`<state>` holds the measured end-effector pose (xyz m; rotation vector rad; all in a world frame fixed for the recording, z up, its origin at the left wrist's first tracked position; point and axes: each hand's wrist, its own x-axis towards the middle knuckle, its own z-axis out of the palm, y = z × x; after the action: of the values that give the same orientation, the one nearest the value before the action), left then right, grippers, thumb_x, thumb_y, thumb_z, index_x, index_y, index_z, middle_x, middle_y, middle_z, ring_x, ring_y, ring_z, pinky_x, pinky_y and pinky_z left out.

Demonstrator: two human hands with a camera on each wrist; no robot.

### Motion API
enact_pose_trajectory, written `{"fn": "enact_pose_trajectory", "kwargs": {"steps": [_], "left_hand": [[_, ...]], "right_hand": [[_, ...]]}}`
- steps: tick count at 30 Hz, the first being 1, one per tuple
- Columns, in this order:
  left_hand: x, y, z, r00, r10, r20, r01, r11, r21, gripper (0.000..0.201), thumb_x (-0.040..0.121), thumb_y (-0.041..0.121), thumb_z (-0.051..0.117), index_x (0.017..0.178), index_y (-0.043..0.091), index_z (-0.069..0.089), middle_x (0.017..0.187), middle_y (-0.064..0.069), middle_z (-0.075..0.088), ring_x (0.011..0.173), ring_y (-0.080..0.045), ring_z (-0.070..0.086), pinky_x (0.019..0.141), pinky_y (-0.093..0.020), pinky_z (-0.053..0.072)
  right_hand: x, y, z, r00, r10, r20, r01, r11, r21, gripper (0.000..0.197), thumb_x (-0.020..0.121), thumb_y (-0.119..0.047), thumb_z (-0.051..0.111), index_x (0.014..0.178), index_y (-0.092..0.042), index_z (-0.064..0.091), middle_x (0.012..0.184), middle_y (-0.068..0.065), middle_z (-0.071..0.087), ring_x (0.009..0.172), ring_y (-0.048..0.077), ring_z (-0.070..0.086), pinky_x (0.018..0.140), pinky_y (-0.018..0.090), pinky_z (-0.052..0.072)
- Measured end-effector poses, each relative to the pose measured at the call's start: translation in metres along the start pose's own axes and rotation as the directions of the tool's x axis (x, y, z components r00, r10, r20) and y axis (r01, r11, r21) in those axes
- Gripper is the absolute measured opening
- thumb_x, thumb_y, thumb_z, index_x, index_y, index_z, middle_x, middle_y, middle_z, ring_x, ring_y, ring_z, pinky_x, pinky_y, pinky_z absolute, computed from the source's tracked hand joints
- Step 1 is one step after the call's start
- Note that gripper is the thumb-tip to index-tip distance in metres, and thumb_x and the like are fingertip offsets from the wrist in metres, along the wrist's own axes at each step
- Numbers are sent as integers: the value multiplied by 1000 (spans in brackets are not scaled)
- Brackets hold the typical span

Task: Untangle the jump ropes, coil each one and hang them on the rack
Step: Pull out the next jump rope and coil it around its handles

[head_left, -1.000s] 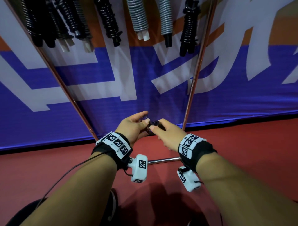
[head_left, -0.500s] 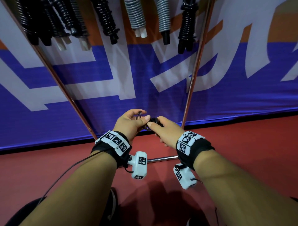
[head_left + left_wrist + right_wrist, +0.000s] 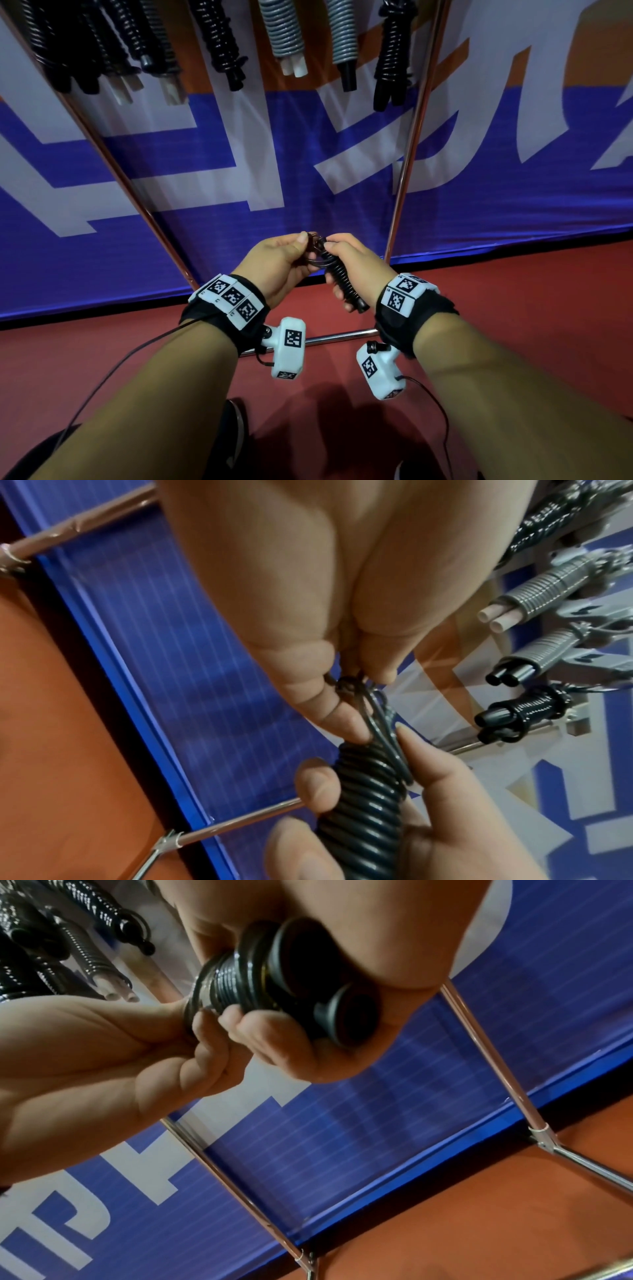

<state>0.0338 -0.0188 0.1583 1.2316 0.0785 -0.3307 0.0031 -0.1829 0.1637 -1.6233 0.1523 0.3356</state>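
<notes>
Head view: coiled black jump rope (image 3: 344,286), gripped in right hand (image 3: 356,262); left hand (image 3: 279,260) pinches its loose top loop, likely to secure the coil for hanging. Rack (image 3: 406,164) behind, bundles already hung. Banner (image 3: 205,154): large white characters, unreadable.

Left wrist view: fingers (image 3: 346,723) pinch thin loop (image 3: 368,710).

Right wrist view: handle ends (image 3: 346,1015) protrude from palm.

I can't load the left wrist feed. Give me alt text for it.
The right hand grips a coiled black jump rope while the left hand pinches its loose loops at the top. To the right, other coiled ropes hang on the rack.
</notes>
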Motion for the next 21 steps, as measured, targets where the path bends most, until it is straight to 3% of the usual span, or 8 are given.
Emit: {"fn": "enact_pose_trajectory", "kwargs": {"steps": [4,7,10,13,18,21], "left_hand": [[4,-1,-1,994,37,-107,-42,998,-37,24,102,4,64,126,6,66,87,-9,73,71,-14,65,69,-26,59],[4,-1,-3,981,47,-188,-48,999,-3,15,95,7,75,109,7,68,86,-11,74,71,-15,69,65,-24,60],[3,-3,-4,982,54,-183,-48,998,41,8,95,9,75,98,1,75,81,-10,74,74,-14,71,66,-21,59],[2,-2,-5,979,93,-180,-72,990,121,10,96,11,75,98,2,77,83,-10,76,77,-15,73,69,-22,60],[-2,1,0,982,169,-88,-124,917,379,10,95,8,76,104,11,78,90,-11,80,67,-17,70,69,-28,64],[-1,-1,-1,984,151,-94,-112,937,332,10,95,6,75,102,11,80,91,-10,80,75,-18,72,72,-27,61]], "right_hand": [[-3,-3,0,1000,-3,-9,3,1000,0,16,105,-45,52,104,-46,68,76,8,64,56,24,54,52,32,43],[-3,-2,3,999,-5,-33,4,999,-38,19,105,-46,51,102,-41,69,74,6,63,57,25,54,52,32,42],[-1,-1,5,999,-2,-42,-1,998,-63,20,103,-48,50,104,-39,68,73,5,64,56,24,55,51,32,43],[0,1,5,999,22,-42,-24,998,-51,20,103,-48,50,104,-38,67,73,5,64,55,24,55,50,30,42],[1,2,2,996,70,-51,-70,997,11,27,101,-53,52,109,-32,66,75,5,66,53,23,54,51,30,41],[0,1,3,995,92,-32,-91,995,35,31,100,-54,52,111,-28,66,77,7,65,53,24,53,51,30,40]]}}
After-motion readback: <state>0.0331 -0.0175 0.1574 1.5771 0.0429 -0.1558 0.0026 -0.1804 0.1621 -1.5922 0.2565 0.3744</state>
